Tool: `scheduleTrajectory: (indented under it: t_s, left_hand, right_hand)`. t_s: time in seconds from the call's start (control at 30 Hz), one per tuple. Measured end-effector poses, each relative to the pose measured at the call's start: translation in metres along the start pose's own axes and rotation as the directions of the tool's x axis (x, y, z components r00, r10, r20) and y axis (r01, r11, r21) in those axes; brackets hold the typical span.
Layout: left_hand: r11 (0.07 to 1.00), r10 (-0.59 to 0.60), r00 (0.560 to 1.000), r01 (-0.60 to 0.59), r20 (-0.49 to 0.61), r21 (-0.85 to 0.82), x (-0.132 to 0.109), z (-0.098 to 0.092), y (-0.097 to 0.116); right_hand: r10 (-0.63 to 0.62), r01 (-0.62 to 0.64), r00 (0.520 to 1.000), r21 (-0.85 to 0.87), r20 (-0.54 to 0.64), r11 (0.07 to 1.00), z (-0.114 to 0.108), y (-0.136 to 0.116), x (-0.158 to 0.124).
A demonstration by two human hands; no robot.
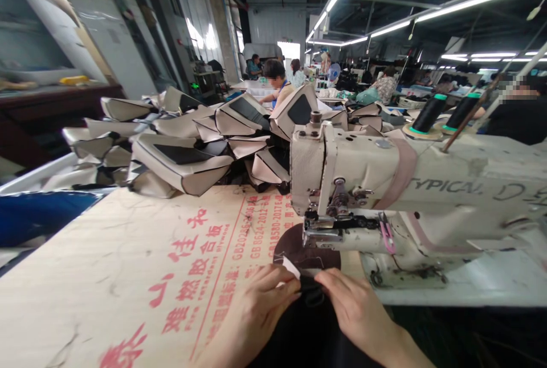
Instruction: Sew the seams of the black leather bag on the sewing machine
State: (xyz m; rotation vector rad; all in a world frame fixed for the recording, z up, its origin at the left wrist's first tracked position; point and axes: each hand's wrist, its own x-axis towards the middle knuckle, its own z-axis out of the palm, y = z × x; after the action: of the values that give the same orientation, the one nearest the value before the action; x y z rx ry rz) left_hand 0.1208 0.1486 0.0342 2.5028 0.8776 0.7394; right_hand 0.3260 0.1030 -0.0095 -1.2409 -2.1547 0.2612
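Both hands are close together low in the view, in front of the sewing machine [350,168]. My left hand [267,299] has its fingers pressed together on a small white piece [291,267]. Just to the right, my right hand [354,305] pinches the edge of a dark piece [310,282] between thumb and fingers. The dark piece lies between the two hands, and its lower part merges with black cloth. Behind the fingertips a round dark brown plate [294,242] lies under the machine's needle area.
A plywood board [179,260] with red print spans the left. Beige and black sewn pieces [183,157] are heaped behind it. Pink-handled snips [387,234] hang on the machine; black thread cones [427,114] stand behind. Several people work in the background.
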Motion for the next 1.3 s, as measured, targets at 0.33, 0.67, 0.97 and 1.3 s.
scheduleTrajectory:
  t_s: [0.33, 0.67, 0.97, 1.3]
  left_hand:
    - [0.974, 0.068, 0.997, -0.061, -0.022, 0.217, -0.001, 0.009, -0.005]
    - [0.993, -0.003, 0.994, -0.01, 0.112, 0.116, 0.012, 0.01, -0.007]
    - [0.964, -0.182, 0.958, 0.218, 0.222, -0.151, 0.031, 0.003, -0.013]
    - [0.784, -0.415, 0.877, 0.48, 0.243, -0.393, -0.009, 0.01, -0.036]
  right_hand:
    - [0.074, -0.074, 0.995, 0.008, -0.065, 0.997, -0.001, -0.003, 0.005]
    - [0.025, -0.031, 0.999, -0.191, -0.032, 0.981, -0.001, 0.004, 0.007]
    - [0.016, -0.022, 0.991, 0.041, 0.135, 0.999, -0.018, 0.012, 0.025]
    - [-0.004, -0.004, 0.993, 0.07, 0.116, 0.998, -0.018, 0.01, 0.034]
